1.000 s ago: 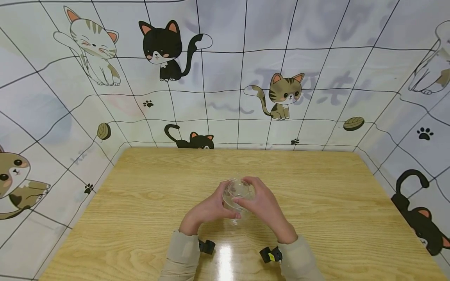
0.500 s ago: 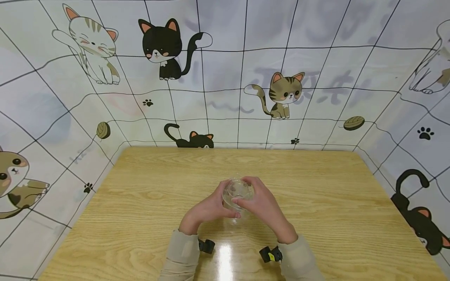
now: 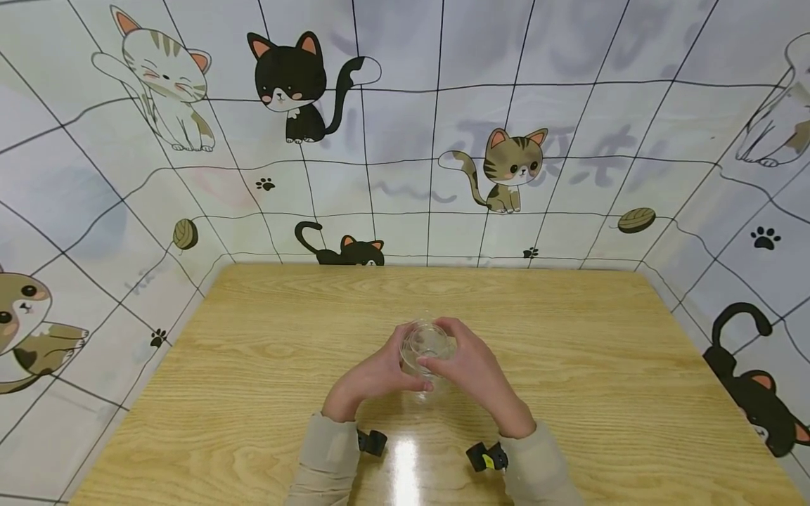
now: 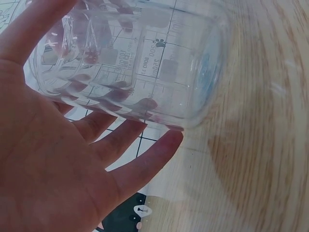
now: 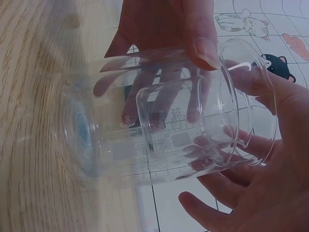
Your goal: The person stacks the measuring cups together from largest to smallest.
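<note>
So, two clear glass beakers here, one nested in the other, just below the middle of the head view, and both hands are on them. The left hand [image 3: 382, 369] comes in from the lower left and grips the large beaker [image 5: 125, 145] from outside; in its own wrist view the fingers are spread apart from each other, curving round the side of the glass, and the right wrist view has its thumb on the near side. The right hand [image 3: 471, 362] reaches in from the lower right and holds the small beaker [image 3: 429, 339] near the rim, thumb in front and fingers round the back, at least one of the lower ones sticking out loose. The small beaker sits inside the large one, its rim poking out past the bigger rim. Printed volume marks show through the glass, mostly too blurry to read. The base faces the wooden table [image 3: 588, 351], but honestly I can't tell if it's touching. Both arms have beige sleeves [image 3: 329, 460], with little black devices [image 3: 372, 443] at the wrists. Cartoon cats cover the wall [image 3: 405, 133] up top.
</note>
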`<state>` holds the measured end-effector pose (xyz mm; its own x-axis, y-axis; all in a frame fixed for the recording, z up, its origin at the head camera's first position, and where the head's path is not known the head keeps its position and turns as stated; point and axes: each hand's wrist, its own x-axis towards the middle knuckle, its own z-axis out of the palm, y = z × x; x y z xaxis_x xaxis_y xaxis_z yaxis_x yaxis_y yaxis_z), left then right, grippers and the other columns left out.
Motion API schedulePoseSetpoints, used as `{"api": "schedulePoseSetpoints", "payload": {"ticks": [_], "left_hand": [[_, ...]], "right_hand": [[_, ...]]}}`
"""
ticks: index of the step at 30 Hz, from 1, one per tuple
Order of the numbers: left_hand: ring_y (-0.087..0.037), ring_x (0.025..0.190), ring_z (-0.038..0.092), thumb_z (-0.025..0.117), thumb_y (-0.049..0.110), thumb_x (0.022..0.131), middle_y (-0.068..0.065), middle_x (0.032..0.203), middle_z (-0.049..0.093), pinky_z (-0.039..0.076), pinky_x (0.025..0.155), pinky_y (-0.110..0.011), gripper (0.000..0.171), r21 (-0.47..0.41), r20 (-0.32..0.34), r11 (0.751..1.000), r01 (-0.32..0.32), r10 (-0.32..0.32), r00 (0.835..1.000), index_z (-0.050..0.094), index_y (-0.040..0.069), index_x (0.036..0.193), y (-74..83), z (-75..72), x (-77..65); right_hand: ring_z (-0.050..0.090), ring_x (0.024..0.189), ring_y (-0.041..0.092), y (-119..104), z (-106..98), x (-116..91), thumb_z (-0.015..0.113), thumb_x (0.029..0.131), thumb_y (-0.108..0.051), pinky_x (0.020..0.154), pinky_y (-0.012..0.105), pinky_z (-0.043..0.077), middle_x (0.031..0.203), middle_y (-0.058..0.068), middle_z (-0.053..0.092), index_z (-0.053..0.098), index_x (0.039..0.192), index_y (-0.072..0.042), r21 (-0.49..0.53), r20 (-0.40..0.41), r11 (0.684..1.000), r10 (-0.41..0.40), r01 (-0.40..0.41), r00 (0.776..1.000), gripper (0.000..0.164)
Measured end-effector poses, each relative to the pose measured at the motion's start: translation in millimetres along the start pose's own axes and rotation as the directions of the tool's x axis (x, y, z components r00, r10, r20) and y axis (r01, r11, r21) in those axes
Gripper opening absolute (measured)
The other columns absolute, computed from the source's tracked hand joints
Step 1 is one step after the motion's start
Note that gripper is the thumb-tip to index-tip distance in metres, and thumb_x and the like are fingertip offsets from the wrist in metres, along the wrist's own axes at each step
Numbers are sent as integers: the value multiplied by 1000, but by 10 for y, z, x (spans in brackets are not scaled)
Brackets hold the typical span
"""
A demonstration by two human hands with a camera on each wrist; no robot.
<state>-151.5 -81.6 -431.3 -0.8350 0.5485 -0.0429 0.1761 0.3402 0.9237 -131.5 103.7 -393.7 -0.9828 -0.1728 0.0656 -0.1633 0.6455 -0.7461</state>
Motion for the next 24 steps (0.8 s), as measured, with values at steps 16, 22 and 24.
{"api": "schedulePoseSetpoints", "payload": {"ticks": [16,22,24], "left_hand": [[-16,118,36,78,39,65,-2,133,31,34,92,-37,101,6,-11,1000,-1,1,1000,11,24,139,-15,-11,5],[-19,118,36,77,34,68,-5,135,29,36,91,-39,99,5,-13,1000,18,-18,1000,10,23,140,9,-7,-4],[-19,120,34,76,33,69,-5,138,26,36,91,-40,98,8,-14,999,32,-32,999,10,23,140,16,-5,-5]], "right_hand": [[47,110,17,22,12,24,71,67,-51,83,44,41,122,-5,50,47,124,-23,42,5,999,-10,10,1000,68],[46,111,17,32,20,23,70,68,-51,85,46,39,122,-7,50,46,125,-27,49,-10,998,-27,28,1000,66],[46,112,16,43,22,22,70,69,-50,86,46,38,121,-9,51,47,125,-28,55,-17,998,-32,33,999,64]]}}
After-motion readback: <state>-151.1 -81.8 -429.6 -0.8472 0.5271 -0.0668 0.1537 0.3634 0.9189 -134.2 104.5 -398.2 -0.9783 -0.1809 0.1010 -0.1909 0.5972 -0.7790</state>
